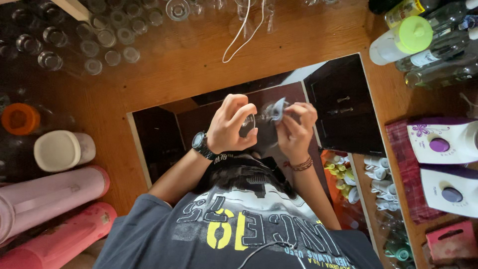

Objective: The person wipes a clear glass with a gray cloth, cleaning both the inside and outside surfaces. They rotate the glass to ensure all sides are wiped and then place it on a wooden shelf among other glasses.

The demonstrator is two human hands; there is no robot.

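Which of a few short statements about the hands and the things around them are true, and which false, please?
1. The left hand holds a clear glass, with a dark wristwatch on that wrist. True.
2. The right hand pinches a bright pink cloth. False: the cloth is greyish.
3. The white bottle at the upper right has a red cap. False: its cap is light green.
4. Rows of empty glasses stand on the wooden surface. True.
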